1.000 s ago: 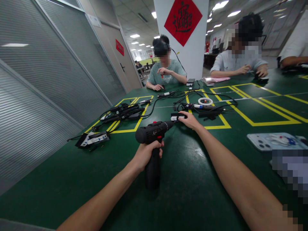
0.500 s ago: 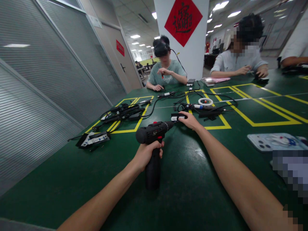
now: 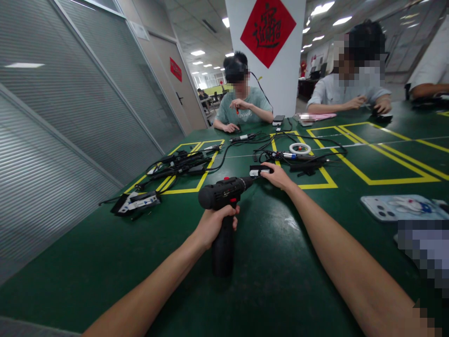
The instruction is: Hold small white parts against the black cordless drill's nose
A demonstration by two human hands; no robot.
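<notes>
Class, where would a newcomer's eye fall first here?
Likely on the black drill in the left hand, mid-picture, its tip pointing towards the small black-and-white part in the right hand. Next comes the red diamond sign on the white pillar beyond the green table.

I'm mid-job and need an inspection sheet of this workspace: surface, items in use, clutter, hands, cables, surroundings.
Surface: green table with yellow lines.
Items in use: black drill, its tip at a small black-and-white piece; contact cannot be told.
Clutter: white ring beyond the right hand; light-blue phone at right.
Hands: left hand grips the drill's handle; right hand holds the piece.
Cables: tangled black cables at left, past the drill.
Surroundings: people in green and pale shirts opposite; red sign on a pillar.
</notes>
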